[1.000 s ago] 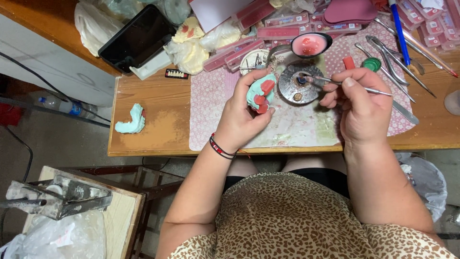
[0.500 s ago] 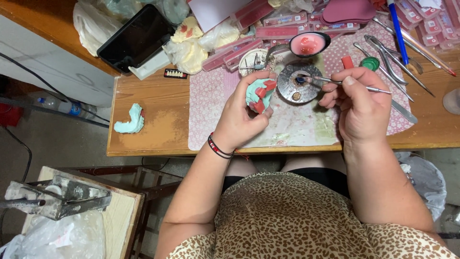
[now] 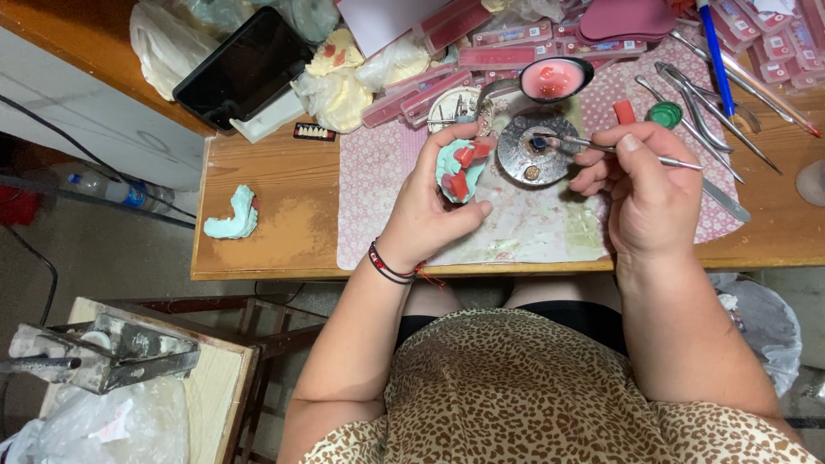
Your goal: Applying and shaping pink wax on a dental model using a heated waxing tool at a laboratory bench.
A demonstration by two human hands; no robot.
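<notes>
Cluttered wooden worktop (image 3: 284, 232) lies below me. My left hand (image 3: 425, 215) has its grip closed around a green dental cast (image 3: 460, 170) with red wax; my right hand (image 3: 649, 193) pinches a thin metal tool (image 3: 601, 148), tip over the round metal dish (image 3: 531, 150).

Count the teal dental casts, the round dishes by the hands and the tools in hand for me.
Teal casts: 2, one in the left hand with red wax, one lying on the bench.
Round dishes: 2, grey metal and pink-filled bowl.
Tools held: 1, thin instrument in the right hand.
Total: 5
</notes>
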